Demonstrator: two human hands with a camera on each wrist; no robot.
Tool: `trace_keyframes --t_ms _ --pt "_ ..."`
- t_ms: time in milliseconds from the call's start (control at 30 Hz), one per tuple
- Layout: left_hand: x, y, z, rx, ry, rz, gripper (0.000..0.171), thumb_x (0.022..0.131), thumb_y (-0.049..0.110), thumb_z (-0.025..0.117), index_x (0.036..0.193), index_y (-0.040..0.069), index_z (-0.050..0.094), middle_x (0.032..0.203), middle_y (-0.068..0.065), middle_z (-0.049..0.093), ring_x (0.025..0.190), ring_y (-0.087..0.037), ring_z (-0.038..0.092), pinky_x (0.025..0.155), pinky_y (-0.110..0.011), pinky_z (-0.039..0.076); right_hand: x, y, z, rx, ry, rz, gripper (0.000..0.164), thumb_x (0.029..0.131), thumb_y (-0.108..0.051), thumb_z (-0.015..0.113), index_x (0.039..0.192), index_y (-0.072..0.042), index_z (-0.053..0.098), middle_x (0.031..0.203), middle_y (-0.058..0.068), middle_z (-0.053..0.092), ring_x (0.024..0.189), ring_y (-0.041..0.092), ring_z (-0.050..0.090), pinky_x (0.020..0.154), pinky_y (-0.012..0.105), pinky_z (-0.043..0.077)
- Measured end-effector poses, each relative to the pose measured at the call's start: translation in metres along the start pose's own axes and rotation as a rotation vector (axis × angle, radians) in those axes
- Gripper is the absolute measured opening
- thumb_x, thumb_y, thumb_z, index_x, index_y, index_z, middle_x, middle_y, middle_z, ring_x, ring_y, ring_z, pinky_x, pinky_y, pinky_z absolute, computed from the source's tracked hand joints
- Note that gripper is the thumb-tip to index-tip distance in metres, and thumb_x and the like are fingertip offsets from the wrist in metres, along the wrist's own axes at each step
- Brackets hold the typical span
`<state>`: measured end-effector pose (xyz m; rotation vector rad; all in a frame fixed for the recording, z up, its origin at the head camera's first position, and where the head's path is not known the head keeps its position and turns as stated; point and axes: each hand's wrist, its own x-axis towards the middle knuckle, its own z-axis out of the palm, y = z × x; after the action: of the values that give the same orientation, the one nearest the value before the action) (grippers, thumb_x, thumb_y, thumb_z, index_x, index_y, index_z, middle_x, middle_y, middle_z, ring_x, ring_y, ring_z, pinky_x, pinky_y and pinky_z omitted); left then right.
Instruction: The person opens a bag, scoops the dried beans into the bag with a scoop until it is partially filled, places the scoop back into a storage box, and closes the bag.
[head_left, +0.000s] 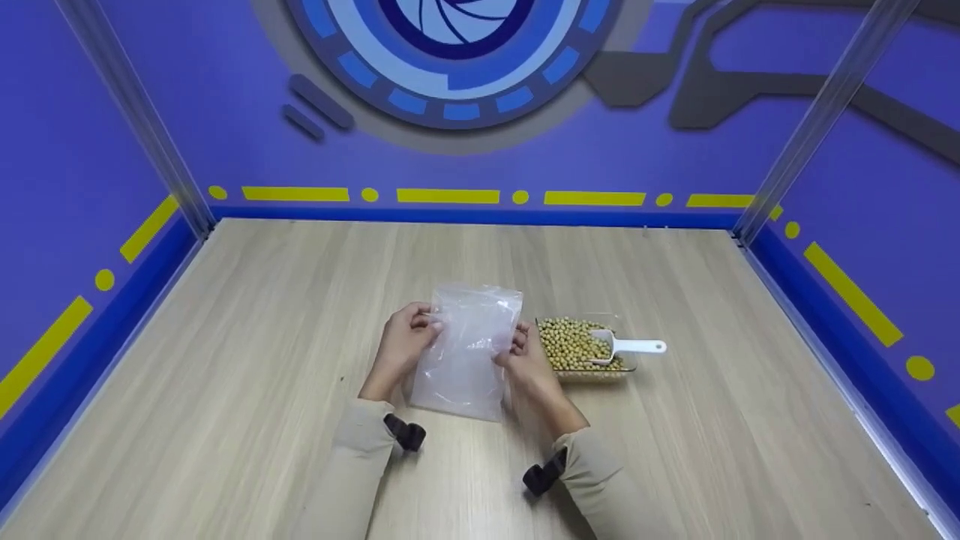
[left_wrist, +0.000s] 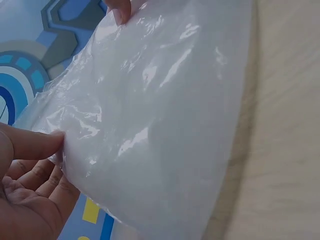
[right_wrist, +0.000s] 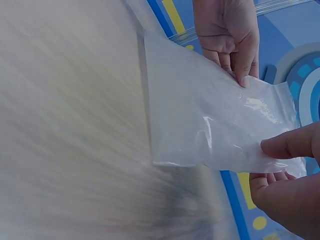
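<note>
A clear, glossy plastic bag (head_left: 463,360) is held up over the middle of the table, flat and tilted. My left hand (head_left: 405,341) pinches its left edge between thumb and fingers. On the opposite edge my right hand (head_left: 534,367) pinches it the same way. In the left wrist view the bag (left_wrist: 160,110) fills most of the picture, with the left thumb on its near face. The right wrist view shows the bag (right_wrist: 200,115) stretched between both hands, its bottom edge close to the tabletop.
Just right of the right hand stands a clear container (head_left: 600,376) of yellowish-green beans (head_left: 566,341). A white scoop (head_left: 637,346) lies in the beans, its handle pointing right over the rim. Blue printed panels (head_left: 465,165) wall the wooden table (head_left: 262,337) at the back and sides.
</note>
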<state>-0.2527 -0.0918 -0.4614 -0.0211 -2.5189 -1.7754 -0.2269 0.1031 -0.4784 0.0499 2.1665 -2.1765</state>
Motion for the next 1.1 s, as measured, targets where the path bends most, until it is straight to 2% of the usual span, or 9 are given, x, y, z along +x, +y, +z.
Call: trace_keyframes --t_ms 167,367,500,700,833,967,1100 --pt "-0.002 0.009 -0.003 0.018 -0.003 0.053 0.026 0.088 0.001 0.064 0.113 -0.004 0.064 0.101 -0.017 0.070 0.094 -0.023 0.067 0.082 -0.030 0.055 -0.002 -0.007 -0.009 -0.070 -0.045 -0.013 0.059 0.079 0.012 0.056 0.132 0.005 0.029 0.131 0.031 0.051 0.120 0.036 0.053 0.099 0.039 0.046" --pt "-0.005 0.015 -0.003 0.010 -0.013 0.088 0.022 0.087 0.002 0.065 0.108 -0.002 0.067 0.101 -0.015 0.070 0.095 -0.023 0.067 0.082 -0.030 0.055 -0.004 -0.010 -0.017 -0.074 -0.063 -0.005 0.055 0.078 0.012 0.059 0.126 0.002 0.035 0.122 0.025 0.059 0.108 0.024 0.060 0.091 0.030 0.049" --pt "-0.006 0.016 -0.003 -0.002 -0.022 0.118 0.020 0.087 0.001 0.065 0.106 -0.003 0.068 0.100 -0.016 0.070 0.093 -0.022 0.067 0.079 -0.028 0.055 -0.005 -0.011 -0.020 -0.050 -0.067 -0.003 0.056 0.078 0.011 0.060 0.128 0.002 0.037 0.121 0.024 0.060 0.105 0.022 0.061 0.090 0.030 0.050" --pt "-0.007 0.020 -0.004 -0.067 -0.078 0.173 0.017 0.088 -0.001 0.063 0.104 -0.003 0.068 0.097 -0.015 0.070 0.088 -0.020 0.067 0.077 -0.026 0.056 -0.008 -0.016 -0.027 -0.040 -0.086 -0.012 0.061 0.081 0.005 0.065 0.135 0.004 0.036 0.128 0.027 0.056 0.117 0.032 0.057 0.100 0.039 0.046" --pt "-0.007 0.022 -0.005 -0.082 -0.119 0.220 0.015 0.089 -0.002 0.061 0.103 -0.003 0.068 0.095 -0.014 0.069 0.086 -0.020 0.067 0.076 -0.025 0.056 -0.010 -0.021 -0.034 -0.033 -0.085 -0.037 0.060 0.085 -0.006 0.068 0.138 0.003 0.041 0.129 0.024 0.057 0.118 0.028 0.057 0.102 0.036 0.045" --pt "-0.007 0.024 -0.006 -0.071 -0.141 0.251 0.014 0.090 0.000 0.060 0.102 -0.001 0.068 0.093 -0.013 0.068 0.085 -0.020 0.065 0.076 -0.025 0.055 -0.011 -0.028 -0.045 -0.060 -0.034 -0.038 0.044 0.093 -0.019 0.062 0.132 0.000 0.053 0.121 0.014 0.062 0.106 0.019 0.057 0.092 0.032 0.047" --pt "-0.009 0.027 -0.007 -0.053 -0.160 0.283 0.014 0.090 0.001 0.060 0.102 0.000 0.068 0.094 -0.012 0.068 0.087 -0.020 0.066 0.076 -0.024 0.055 -0.011 -0.035 -0.055 -0.046 -0.012 -0.042 0.040 0.100 -0.024 0.049 0.128 0.004 0.056 0.125 0.020 0.060 0.113 0.025 0.058 0.098 0.037 0.048"
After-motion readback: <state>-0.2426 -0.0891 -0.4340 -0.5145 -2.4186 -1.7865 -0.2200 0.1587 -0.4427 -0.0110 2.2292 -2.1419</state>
